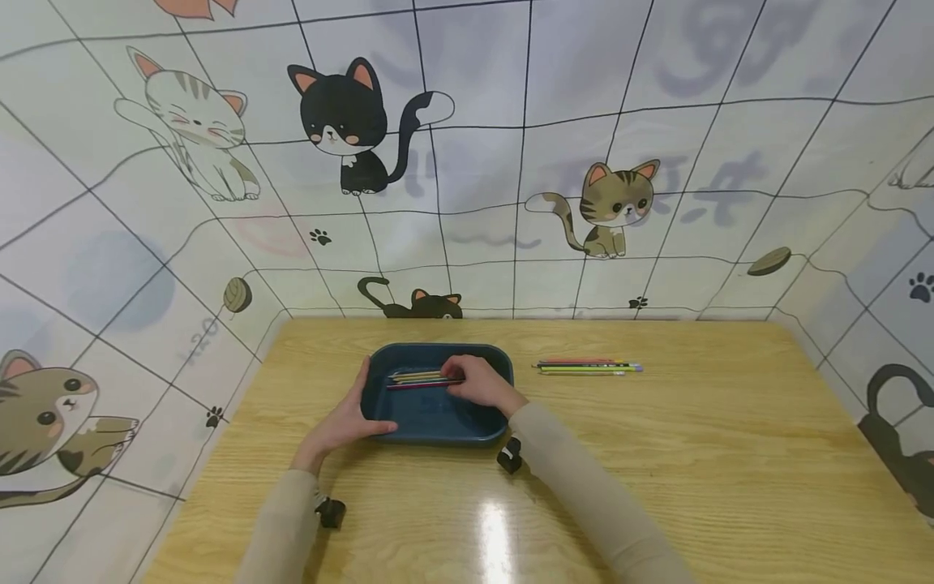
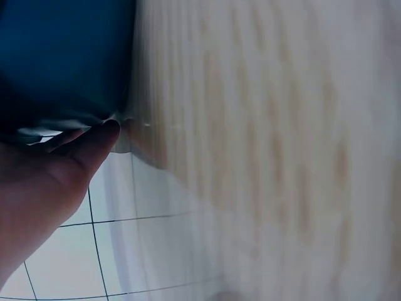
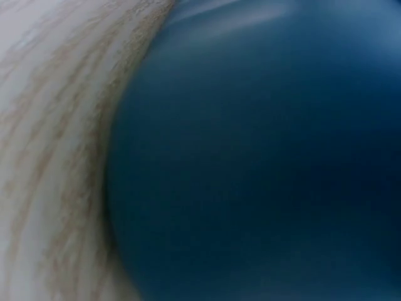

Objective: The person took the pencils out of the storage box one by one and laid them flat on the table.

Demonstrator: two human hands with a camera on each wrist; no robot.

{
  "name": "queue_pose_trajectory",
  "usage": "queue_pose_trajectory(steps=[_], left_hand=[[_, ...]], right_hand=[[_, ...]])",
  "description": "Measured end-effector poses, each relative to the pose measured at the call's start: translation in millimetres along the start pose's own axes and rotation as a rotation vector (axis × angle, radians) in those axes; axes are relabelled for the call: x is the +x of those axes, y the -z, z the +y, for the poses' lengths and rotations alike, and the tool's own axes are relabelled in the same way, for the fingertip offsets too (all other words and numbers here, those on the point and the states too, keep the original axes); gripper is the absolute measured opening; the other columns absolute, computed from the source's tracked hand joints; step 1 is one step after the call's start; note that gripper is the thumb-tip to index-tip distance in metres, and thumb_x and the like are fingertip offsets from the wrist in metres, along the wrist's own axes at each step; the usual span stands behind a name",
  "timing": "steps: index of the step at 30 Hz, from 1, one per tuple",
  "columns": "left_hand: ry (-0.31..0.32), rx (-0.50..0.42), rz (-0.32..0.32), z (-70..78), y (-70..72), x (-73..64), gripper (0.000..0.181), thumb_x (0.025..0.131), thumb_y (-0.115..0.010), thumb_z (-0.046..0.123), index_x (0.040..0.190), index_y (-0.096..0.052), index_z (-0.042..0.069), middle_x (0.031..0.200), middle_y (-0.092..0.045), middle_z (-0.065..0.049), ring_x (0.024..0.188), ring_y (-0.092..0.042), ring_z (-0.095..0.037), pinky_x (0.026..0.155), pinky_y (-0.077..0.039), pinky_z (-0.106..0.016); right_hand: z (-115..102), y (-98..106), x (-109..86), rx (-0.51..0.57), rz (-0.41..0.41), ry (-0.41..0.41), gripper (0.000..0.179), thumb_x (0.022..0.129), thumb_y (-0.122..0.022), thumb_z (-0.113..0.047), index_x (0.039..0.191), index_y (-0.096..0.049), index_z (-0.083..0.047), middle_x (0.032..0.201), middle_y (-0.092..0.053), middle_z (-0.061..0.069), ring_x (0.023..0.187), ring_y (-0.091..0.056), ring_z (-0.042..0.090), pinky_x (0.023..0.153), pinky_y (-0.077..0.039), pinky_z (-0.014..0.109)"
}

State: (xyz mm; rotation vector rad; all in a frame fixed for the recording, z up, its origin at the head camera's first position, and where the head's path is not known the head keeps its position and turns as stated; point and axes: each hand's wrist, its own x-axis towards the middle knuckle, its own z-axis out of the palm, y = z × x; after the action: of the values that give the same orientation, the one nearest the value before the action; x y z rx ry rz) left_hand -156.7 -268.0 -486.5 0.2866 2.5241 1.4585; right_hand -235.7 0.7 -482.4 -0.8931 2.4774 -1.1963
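A dark blue rectangular tray sits on the table, and several colored pencils lie in it, pointing left. My left hand holds the tray's left side, its fingers along the outer wall and its thumb at the near-left corner. In the left wrist view, that thumb touches the tray's edge. Over the tray's right half, my right hand pinches the right ends of the pencils with curled fingers. Exactly how many it holds is hidden. Only the tray's wall and table show in the right wrist view.
More pencils lie side by side on the wooden table, right of the tray. A cat-patterned sheet hangs behind the table and at both sides. Small black wrist cameras are on both wrists.
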Motion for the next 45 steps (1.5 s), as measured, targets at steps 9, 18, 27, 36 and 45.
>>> queue_pose_trajectory(steps=[9,18,27,36,45], left_hand=[[-0.006,0.005,-0.016,0.0,2.3,-0.7,0.128,0.073,-0.086,0.027,0.154,0.012,0.014,0.159,0.012,-0.017,0.143,0.005,-0.039,0.11,-0.009,-0.06],[-0.014,0.007,-0.016,-0.6,2.1,-0.1,0.127,0.073,-0.086,0.024,0.155,0.011,0.014,0.159,0.011,-0.016,0.143,0.005,-0.039,0.11,-0.008,-0.061],[0.001,0.005,-0.012,-1.7,0.9,0.2,0.125,0.074,-0.085,0.025,0.155,0.01,0.011,0.159,0.01,-0.016,0.143,0.004,-0.04,0.109,-0.008,-0.061],[0.004,-0.01,-0.011,-0.8,1.7,0.2,0.126,0.073,-0.085,0.025,0.155,0.009,0.01,0.159,0.01,-0.016,0.143,0.004,-0.039,0.109,-0.007,-0.062],[0.009,-0.013,-0.011,-0.2,0.8,-1.0,0.123,0.075,-0.084,0.022,0.155,0.009,0.013,0.159,0.009,-0.016,0.144,0.004,-0.039,0.11,-0.008,-0.061]], right_hand=[[-5.6,0.3,0.3,-0.052,-0.039,-0.036,0.023,0.085,-0.071,-0.001,0.107,-0.065,-0.003,0.103,-0.065,0.008,0.099,-0.06,0.024,0.089,-0.048,0.037],[-4.7,-1.5,0.2,-0.108,-0.062,-0.023,0.027,0.082,-0.071,0.002,0.108,-0.065,-0.003,0.098,-0.063,0.007,0.093,-0.058,0.023,0.085,-0.047,0.037],[-3.9,-4.0,-1.3,-0.185,-0.101,-0.006,0.032,0.081,-0.072,0.004,0.11,-0.064,-0.004,0.098,-0.06,0.007,0.092,-0.057,0.023,0.084,-0.047,0.037],[-4.1,-4.8,-0.5,-0.184,-0.089,-0.009,0.035,0.081,-0.074,0.003,0.113,-0.063,-0.003,0.1,-0.061,0.01,0.094,-0.059,0.024,0.083,-0.049,0.038],[-3.4,-0.5,-0.9,-0.002,-0.127,-0.055,0.039,0.082,-0.069,0.005,0.119,-0.061,-0.002,0.097,-0.066,0.007,0.085,-0.064,0.019,0.076,-0.051,0.032]])
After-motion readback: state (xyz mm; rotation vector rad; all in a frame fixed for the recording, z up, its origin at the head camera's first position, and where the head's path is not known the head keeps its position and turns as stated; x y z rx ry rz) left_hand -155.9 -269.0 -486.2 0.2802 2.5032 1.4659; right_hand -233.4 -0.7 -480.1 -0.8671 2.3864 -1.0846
